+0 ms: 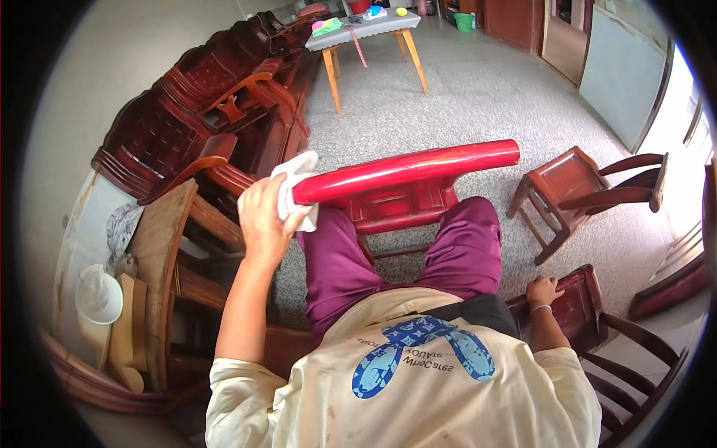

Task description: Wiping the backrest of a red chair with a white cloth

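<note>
My left hand [266, 218] grips a white cloth [298, 165], which is wrapped against the left end of a glossy red wooden top rail [406, 171]. The rail belongs to a red wooden chair [400, 210] that stands before me, between my knees. Down at the right, my right hand [543, 292] rests on the seat of a dark red wooden chair [574, 305] beside me. Its fingers lie bent over the edge area, and whether they grip the seat is not plain.
Carved wooden sofas [168, 117] line the left wall. A wooden table [162, 246] with a white bucket [99, 297] near it is at left. A wooden armchair [571, 179] stands at right. Farther off is a cloth-covered table [386, 25]; a green bucket [464, 22] sits beyond.
</note>
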Demonstrator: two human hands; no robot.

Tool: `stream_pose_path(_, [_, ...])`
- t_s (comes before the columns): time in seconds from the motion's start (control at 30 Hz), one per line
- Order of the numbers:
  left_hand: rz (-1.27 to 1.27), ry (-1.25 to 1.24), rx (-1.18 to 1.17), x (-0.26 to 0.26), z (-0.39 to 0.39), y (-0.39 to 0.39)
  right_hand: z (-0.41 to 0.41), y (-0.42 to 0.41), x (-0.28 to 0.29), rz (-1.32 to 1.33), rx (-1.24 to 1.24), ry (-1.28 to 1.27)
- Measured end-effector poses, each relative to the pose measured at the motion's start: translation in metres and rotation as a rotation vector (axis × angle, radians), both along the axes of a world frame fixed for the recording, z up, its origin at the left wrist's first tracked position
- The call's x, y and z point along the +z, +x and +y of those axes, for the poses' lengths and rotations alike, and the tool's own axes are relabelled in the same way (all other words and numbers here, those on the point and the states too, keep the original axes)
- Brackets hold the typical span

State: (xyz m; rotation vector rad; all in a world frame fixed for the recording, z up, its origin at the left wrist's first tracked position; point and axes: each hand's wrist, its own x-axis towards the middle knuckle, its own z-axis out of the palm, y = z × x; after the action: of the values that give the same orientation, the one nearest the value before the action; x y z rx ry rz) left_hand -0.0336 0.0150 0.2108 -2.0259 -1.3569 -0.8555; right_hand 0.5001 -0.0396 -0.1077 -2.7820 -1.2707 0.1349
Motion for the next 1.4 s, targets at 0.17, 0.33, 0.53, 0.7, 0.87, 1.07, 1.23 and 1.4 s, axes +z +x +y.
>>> stream_pose_path(0.17, [0.093, -0.147, -0.207, 0.020, 0.010, 0.105, 0.003, 0.001, 0.005, 0.019, 0.017, -0.072])
stream_pose_path(0.33, [0.190, -0.152, -0.424, 0.028, 0.031, 0.213, 0.000, 0.001, 0.006, 0.013, 0.049, -0.081])
stream_pose_path(0.53, [0.252, -0.415, -0.611, 0.048, 0.072, 0.259, -0.001, -0.007, 0.015, 0.002, 0.025, -0.034])
stream_pose_path(0.7, [0.109, -0.531, -0.550, 0.048, 0.075, 0.255, -0.001, 0.005, -0.010, -0.068, 0.007, 0.102])
stream_pose_path(0.87, [0.018, -0.344, -0.376, 0.034, 0.051, 0.206, 0.000, 0.001, -0.004, -0.025, 0.009, 0.021])
stream_pose_path(1.07, [-0.089, -0.236, -0.125, 0.026, 0.016, 0.083, -0.001, -0.005, 0.007, -0.024, -0.001, 0.030])
stream_pose_path(1.23, [-0.189, -0.082, 0.058, 0.007, -0.010, -0.006, 0.000, -0.001, 0.006, 0.000, 0.009, -0.029])
stream_pose_path(1.4, [-0.112, 0.007, 0.093, 0.003, -0.005, -0.013, 0.002, 0.002, -0.001, -0.026, 0.025, -0.075])
